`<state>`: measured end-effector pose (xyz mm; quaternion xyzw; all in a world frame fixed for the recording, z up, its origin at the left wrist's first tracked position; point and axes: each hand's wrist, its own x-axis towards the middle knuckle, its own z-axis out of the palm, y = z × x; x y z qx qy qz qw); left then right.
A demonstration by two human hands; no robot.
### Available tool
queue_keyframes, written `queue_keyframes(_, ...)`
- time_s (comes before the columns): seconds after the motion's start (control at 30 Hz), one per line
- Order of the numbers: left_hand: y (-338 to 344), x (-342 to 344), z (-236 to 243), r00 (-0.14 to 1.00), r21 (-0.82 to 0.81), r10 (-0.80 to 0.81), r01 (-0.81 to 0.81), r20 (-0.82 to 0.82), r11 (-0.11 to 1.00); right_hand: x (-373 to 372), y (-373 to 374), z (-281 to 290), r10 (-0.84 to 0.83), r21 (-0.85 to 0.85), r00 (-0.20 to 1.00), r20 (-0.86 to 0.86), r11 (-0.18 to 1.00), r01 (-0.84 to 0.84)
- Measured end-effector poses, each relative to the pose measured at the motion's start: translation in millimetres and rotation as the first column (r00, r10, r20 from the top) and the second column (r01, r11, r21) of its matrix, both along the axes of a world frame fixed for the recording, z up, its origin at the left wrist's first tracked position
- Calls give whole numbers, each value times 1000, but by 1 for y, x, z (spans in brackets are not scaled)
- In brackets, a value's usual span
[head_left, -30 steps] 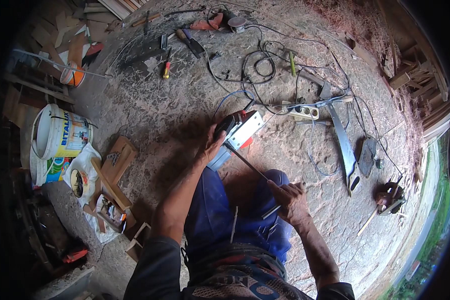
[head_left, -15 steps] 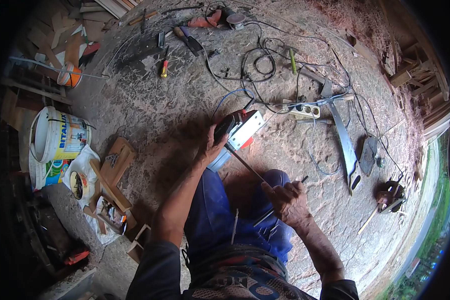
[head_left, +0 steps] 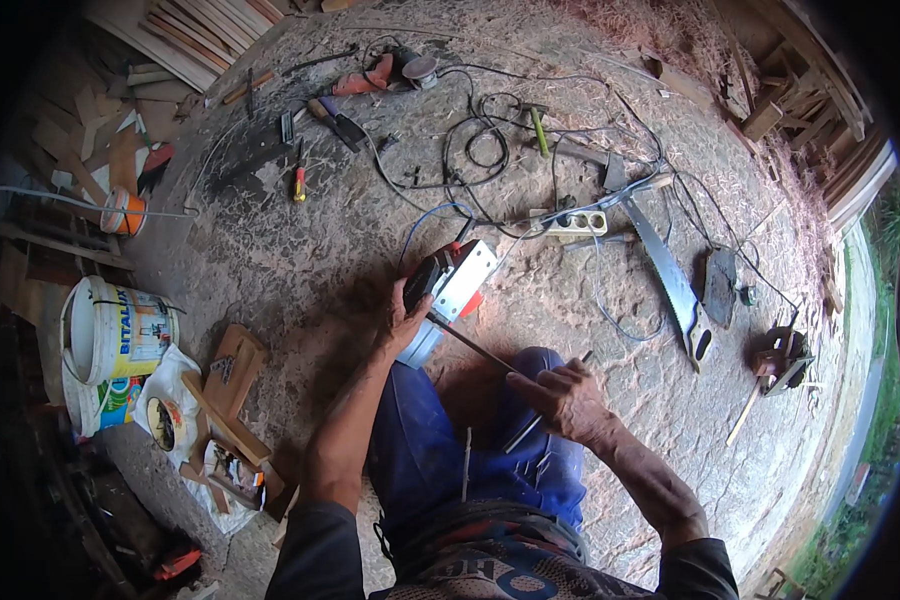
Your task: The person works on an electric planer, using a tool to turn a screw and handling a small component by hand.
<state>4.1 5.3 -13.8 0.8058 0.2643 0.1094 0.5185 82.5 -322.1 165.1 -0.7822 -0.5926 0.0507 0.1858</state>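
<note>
tool (head_left: 465,281) slants lengthwise, far end pointing forward and right.

A carpentry workshop: handsaw (head_left: 663,272), hammer (head_left: 539,132), angle grinder (head_left: 368,78) and wood shavings (head_left: 638,42) lie on the rough floor (head_left: 305,245), stacked planks (head_left: 208,38) beyond.

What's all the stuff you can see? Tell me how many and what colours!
Power tool: one, black, silver and red, middle
Thin rods: two seen, dark, right of middle
Handsaw: one, silver blade, right
Power strip: one, pale, by the handsaw
Hammer: one, green handle, top
Screwdriver: one, red and yellow, upper left
Grinder-like tool: one, orange-red, top
Cords: several, black and blue, upper floor
Large buckets: two, mostly white, left
Small bucket: one, orange and white, upper left
Planks: many, brownish, edges
Tiny bits: too small to name
Trousers: one pair, blue, bottom
Left hand: one, bare, on power tool
Right hand: one, bare, holding rods
</note>
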Motion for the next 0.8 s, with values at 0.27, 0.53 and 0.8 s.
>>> queue_keyframes(0.27, 35, 30, -15, 925, -195, -121, 52, -359, 979, -26, -164, -37, -483, -125, 873, -68, 872, 473)
queue_keyframes(0.53, 20, 24, -11, 940, -76, -36, 11, -340, 997, -66, -182, -88, -695, -81, 703, -152, 718, 692)
queue_keyframes(0.8, 1, 24, 0, 968, 128, 26, 6, -250, 992, -57, -227, -142, -756, 329, 648, -93, 592, 736)
